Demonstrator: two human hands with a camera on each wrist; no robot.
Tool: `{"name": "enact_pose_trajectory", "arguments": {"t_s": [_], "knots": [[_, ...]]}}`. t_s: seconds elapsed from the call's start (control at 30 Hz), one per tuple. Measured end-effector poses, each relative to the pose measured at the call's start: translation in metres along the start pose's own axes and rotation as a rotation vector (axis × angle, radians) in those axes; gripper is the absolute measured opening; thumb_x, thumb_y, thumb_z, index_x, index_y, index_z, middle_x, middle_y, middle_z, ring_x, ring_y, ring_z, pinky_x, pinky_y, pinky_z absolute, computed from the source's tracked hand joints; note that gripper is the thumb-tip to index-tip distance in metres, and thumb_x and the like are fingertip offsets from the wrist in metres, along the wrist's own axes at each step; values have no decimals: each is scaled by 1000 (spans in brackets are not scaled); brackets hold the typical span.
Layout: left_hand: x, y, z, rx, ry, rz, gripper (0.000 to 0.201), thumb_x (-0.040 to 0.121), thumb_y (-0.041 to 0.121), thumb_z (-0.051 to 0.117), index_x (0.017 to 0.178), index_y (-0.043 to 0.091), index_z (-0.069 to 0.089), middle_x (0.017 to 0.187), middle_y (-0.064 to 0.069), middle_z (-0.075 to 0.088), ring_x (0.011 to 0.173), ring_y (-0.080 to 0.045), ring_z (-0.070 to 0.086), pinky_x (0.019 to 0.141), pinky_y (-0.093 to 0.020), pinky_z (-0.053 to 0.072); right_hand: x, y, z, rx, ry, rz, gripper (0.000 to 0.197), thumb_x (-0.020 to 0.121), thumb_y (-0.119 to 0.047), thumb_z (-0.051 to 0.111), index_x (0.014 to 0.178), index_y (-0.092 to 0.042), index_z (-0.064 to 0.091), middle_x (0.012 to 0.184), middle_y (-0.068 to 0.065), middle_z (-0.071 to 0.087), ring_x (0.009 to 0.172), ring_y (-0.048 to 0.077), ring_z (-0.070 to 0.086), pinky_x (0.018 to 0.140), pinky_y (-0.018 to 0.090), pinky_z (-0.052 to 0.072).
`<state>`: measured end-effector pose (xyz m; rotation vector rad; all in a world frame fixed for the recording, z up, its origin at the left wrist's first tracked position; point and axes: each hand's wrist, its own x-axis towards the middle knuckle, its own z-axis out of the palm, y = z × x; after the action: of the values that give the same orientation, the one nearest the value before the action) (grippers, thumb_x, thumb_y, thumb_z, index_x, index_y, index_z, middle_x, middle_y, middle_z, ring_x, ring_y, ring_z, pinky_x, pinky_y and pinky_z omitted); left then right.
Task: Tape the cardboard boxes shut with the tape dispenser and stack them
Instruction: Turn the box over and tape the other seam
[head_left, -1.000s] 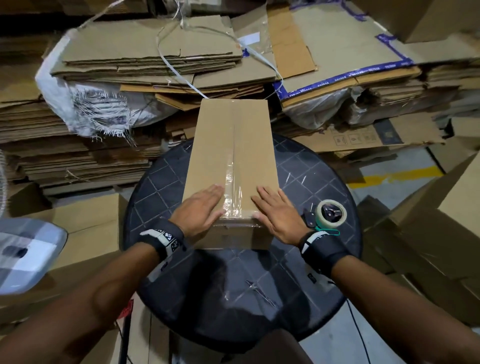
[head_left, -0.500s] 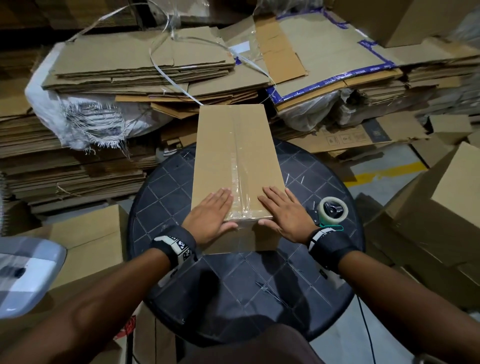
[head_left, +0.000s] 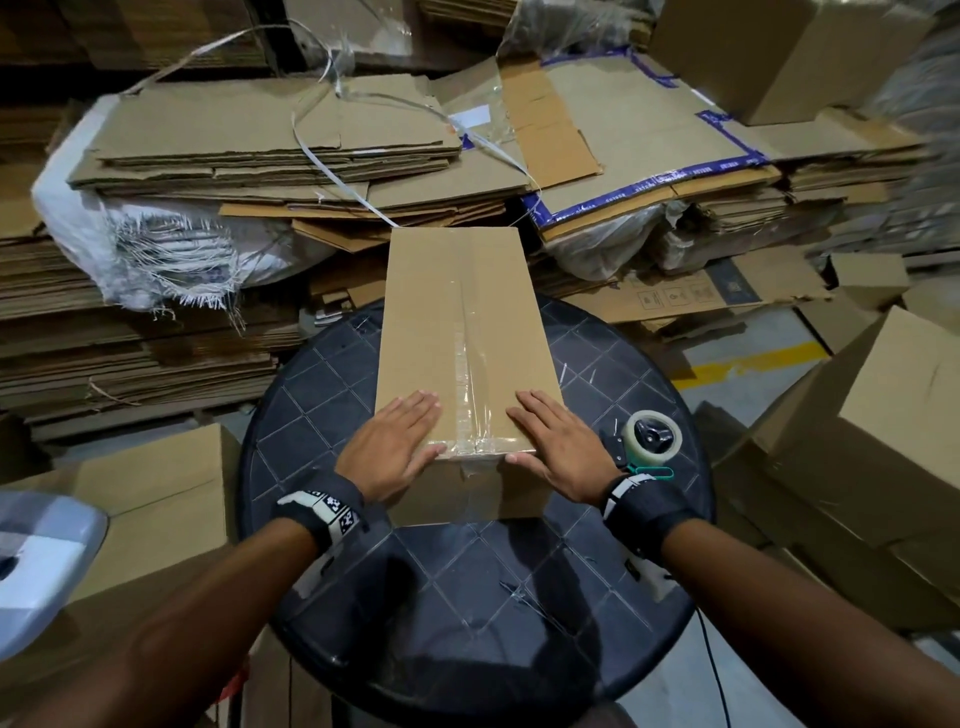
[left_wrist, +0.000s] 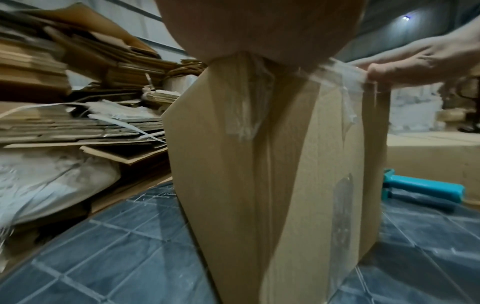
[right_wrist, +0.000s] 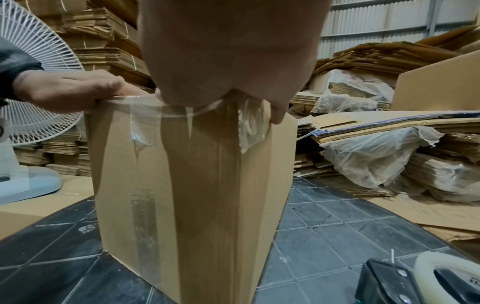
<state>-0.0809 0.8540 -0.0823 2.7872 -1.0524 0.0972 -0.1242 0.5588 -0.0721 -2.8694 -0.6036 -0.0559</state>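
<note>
A fan (head_left: 36, 551) with a pale base stands at the far left, beside flat cardboard sheets (head_left: 270, 150) stacked behind a round dark table (head_left: 467, 597) marked with a grid of pale lines.

The left hand (head_left: 389, 449) lies flat, fingers straight and together, on the near left corner of a cardboard box (head_left: 457, 332), its thumb down over the near edge. The box is long and narrow, plain brown, closed, and sits on the middle of the table, with its far end reaching past the table's far edge. A strip of clear tape (head_left: 470, 374) runs along the centre seam of the box top, between the two hands. The tape is wrinkled near the near edge, folds over that edge, and hangs a little way down the front face.

The right hand (head_left: 558, 444) lies flat in the same way on the near right corner of the box, fingers straight, thumb at the near edge. Both hands are spread wide and grip nothing.

Just right of the right hand, a tape dispenser (head_left: 649, 441) with a roll of clear tape and a teal handle lies on the table near its right edge, apart from the box. More boxes (head_left: 883, 415) stand at the far right.
</note>
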Motion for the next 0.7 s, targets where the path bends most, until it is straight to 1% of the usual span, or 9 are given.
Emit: {"name": "enact_pose_trajectory", "arguments": {"t_s": [0.1,0.2,0.23,0.33,0.4,0.5,0.57,0.63,0.7], "knots": [[-4,5,13,-151,243,-197,73,104,56,17,150,3,39,157,-13,38,147,-24,32,121,-40,23,2,-2,-2,-18,11,3,75,95,-72,31,145,-18,43,157,8,36,147,26,30,114,51,35],[-7,20,24,-419,437,-519,60,106,38,36,156,8,25,163,-6,22,148,-15,22,118,-32,22,7,0,-9,-112,0,-14,73,92,-76,33,139,-22,47,145,5,44,134,23,42,105,59,38],[-7,26,28,-502,507,-622,58,106,32,40,157,9,24,163,-6,22,147,-16,24,116,-30,24,11,2,-13,-149,-6,-31,74,90,-78,33,136,-23,50,140,4,47,129,22,45,103,60,37],[-2,44,35,-810,739,-906,54,106,21,45,155,7,30,156,-14,39,142,-24,42,112,-28,33,25,5,-27,-238,-57,-77,81,80,-87,35,129,-25,52,128,3,49,118,22,48,100,57,37],[2,51,37,-981,845,-1027,51,106,16,44,154,4,31,154,-16,42,140,-25,44,109,-25,34,33,3,-29,-276,-88,-90,86,76,-91,34,129,-25,51,126,4,48,116,23,47,99,57,37],[10,56,35,-1018,920,-1166,52,107,19,42,155,4,28,155,-18,39,141,-29,43,108,-25,34,33,-1,-18,-269,-82,-119,88,81,-90,25,132,-23,51,134,8,47,124,29,46,103,62,33],[16,60,30,-1009,926,-1293,56,108,27,40,157,7,23,158,-20,34,140,-32,42,107,-28,34,33,0,-11,-215,-115,-131,89,84,-87,22,137,-20,47,150,11,37,141,32,33,110,70,23],[22,70,25,-1063,964,-1387,60,108,30,38,159,10,14,163,-18,23,143,-32,36,111,-30,30,35,2,-10,-184,-160,-139,92,85,-87,21,143,-19,41,161,11,25,151,30,18,116,69,13],[26,82,25,-1082,1018,-1418,65,108,29,38,159,8,6,166,-15,12,149,-30,26,116,-29,22,34,3,-12,-145,-182,-147,96,84,-88,13,146,-19,38,164,10,21,153,27,14,119,65,9]]}}
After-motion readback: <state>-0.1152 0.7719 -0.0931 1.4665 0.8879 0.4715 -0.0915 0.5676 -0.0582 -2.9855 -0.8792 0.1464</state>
